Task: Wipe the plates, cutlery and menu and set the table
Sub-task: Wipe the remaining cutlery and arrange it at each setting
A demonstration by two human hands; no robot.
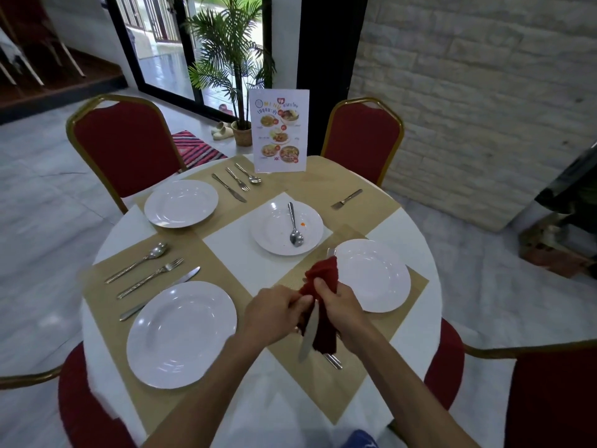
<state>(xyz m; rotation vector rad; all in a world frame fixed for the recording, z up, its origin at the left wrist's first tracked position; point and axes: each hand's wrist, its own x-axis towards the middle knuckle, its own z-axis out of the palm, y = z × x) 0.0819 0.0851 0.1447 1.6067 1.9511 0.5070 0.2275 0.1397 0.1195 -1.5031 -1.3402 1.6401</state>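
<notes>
Above the right-hand placemat point(326, 396), my left hand point(274, 313) grips a table knife point(308, 339) whose blade points toward me. My right hand point(339, 305) pinches a dark red cloth point(323, 273) folded around the knife's upper part. Another piece of cutlery point(334, 362) lies on the mat under my hands, mostly hidden. Just right of the cloth sits a white plate point(374, 276). The centre plate point(274, 227) carries a spoon point(294, 227) and a few crumbs. The picture menu point(279, 130) stands upright at the far edge.
Two more white plates sit at near left point(181, 334) and far left point(181, 203), each with a knife, fork and spoon beside it. A lone fork point(346, 199) lies at far right. Red chairs point(126, 147) ring the round table; a potted palm point(232, 76) stands behind.
</notes>
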